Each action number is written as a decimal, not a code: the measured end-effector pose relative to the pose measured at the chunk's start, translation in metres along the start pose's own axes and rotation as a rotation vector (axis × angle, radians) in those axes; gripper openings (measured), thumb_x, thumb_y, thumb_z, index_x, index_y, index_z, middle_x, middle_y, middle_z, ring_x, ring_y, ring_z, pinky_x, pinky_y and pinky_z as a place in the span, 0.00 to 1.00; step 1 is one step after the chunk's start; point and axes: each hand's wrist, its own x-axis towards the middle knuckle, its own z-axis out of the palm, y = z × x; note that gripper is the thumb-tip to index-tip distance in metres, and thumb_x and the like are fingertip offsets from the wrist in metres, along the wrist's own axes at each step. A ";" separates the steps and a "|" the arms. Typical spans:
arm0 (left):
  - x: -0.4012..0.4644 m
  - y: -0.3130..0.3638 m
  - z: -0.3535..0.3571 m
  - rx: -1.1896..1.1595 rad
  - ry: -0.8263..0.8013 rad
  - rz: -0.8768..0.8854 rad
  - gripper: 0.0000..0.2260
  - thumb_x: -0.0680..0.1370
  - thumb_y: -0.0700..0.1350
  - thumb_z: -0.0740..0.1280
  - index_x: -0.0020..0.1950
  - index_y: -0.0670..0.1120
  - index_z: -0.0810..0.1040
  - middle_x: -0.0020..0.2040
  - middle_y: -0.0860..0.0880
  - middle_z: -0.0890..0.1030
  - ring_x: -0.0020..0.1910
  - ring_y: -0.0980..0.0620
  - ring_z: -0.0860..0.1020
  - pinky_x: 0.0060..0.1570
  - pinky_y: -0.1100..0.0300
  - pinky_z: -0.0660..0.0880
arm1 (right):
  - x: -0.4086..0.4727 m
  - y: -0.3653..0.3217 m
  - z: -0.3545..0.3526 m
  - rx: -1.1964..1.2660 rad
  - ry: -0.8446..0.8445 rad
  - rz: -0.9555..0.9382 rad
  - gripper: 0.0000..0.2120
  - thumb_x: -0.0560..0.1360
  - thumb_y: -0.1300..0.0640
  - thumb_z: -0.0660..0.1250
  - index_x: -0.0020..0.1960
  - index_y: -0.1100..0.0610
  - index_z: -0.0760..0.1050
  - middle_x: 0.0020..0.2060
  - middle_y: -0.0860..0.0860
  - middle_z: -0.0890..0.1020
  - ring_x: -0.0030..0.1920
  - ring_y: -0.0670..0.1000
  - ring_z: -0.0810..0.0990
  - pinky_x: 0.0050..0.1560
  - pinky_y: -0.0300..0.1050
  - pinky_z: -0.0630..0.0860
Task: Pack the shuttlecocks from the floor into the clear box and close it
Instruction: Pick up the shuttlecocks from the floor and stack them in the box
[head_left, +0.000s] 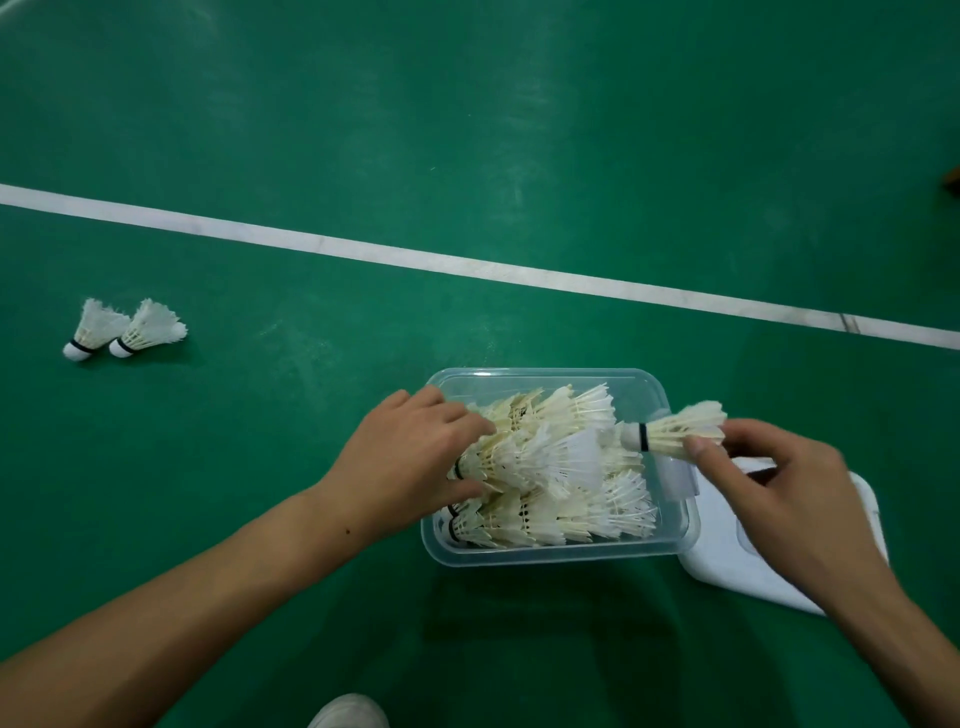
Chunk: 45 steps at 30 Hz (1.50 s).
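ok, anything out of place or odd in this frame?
Two shuttlecocks lie on the floor far left of the box, unpacked. The box is heaped, feathers at rim height, so the lid lying beside it may not seat. Left hand grips one in the pile; right hand pinches another.

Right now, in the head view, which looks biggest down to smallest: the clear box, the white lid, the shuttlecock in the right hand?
1. Clear box
2. White lid, though the right hand hides part
3. Shuttlecock, clearly smallest
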 end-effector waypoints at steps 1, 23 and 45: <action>0.000 0.000 0.005 0.027 0.006 0.001 0.27 0.74 0.65 0.74 0.70 0.56 0.78 0.58 0.58 0.84 0.55 0.51 0.78 0.48 0.56 0.69 | -0.002 0.003 0.004 -0.022 -0.033 0.003 0.07 0.78 0.55 0.75 0.43 0.46 0.84 0.38 0.37 0.84 0.26 0.44 0.73 0.31 0.31 0.67; 0.020 -0.001 0.029 0.011 0.054 -0.104 0.35 0.77 0.63 0.70 0.78 0.55 0.58 0.53 0.58 0.86 0.57 0.54 0.79 0.56 0.53 0.70 | 0.016 0.006 0.038 0.004 -0.239 0.180 0.09 0.67 0.53 0.84 0.42 0.51 0.86 0.32 0.44 0.86 0.24 0.42 0.78 0.26 0.38 0.77; -0.085 -0.125 -0.031 -0.402 0.430 -0.509 0.14 0.75 0.61 0.67 0.58 0.58 0.77 0.44 0.62 0.83 0.41 0.61 0.81 0.45 0.51 0.81 | 0.060 -0.171 0.191 -0.303 -0.529 -0.441 0.08 0.76 0.47 0.74 0.48 0.52 0.86 0.39 0.43 0.87 0.40 0.41 0.84 0.48 0.47 0.83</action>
